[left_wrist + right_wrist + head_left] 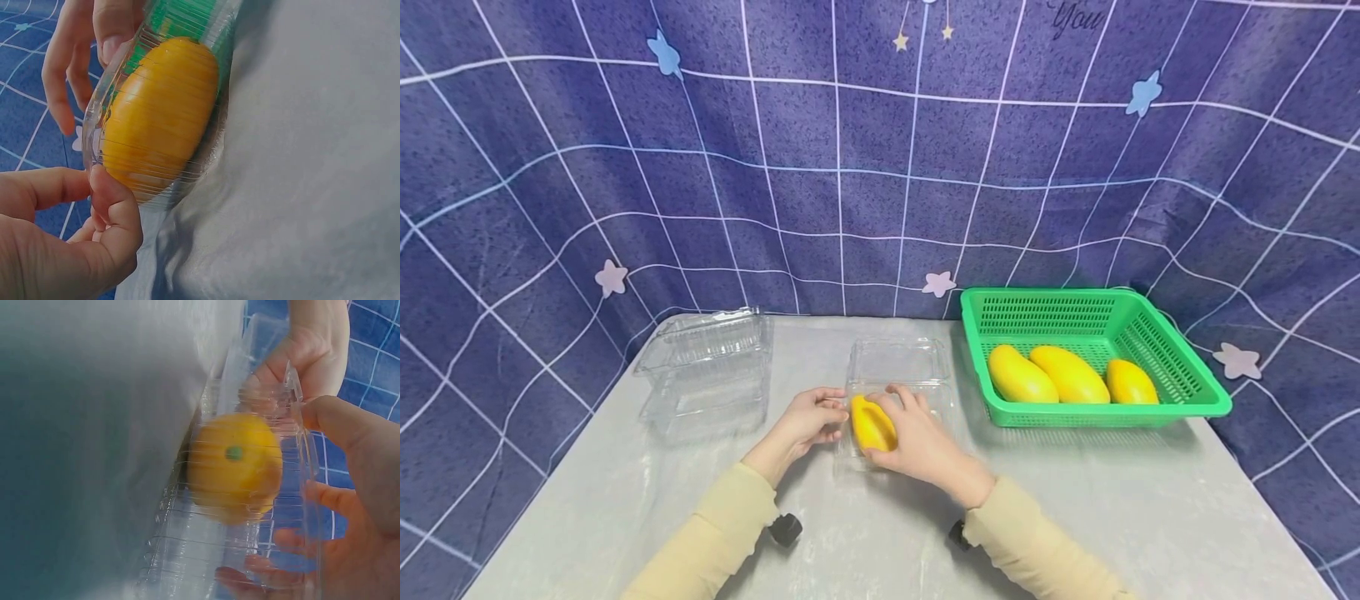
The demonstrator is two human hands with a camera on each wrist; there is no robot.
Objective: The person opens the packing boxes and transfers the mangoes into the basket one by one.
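Observation:
A yellow mango [871,425] lies in a clear plastic clamshell box [898,362], whose lid is folded back on the far side. My left hand [808,421] is at the box's left side. In the left wrist view its thumb and forefinger pinch the box rim [94,119]. Over the box's right side, my right hand [921,437] has its fingers spread around the mango. The right wrist view shows the mango [234,478] through the ribbed wall, its green stem spot facing the camera, with the right fingers loosely bent near the rim, not clearly gripping it.
On the right of the grey table stands a green basket [1097,415] with three mangoes [1070,375] in it. Clear, open-lidded plastic boxes [707,392] stand at the back left. A blue gridded curtain [880,200] hangs behind the table.

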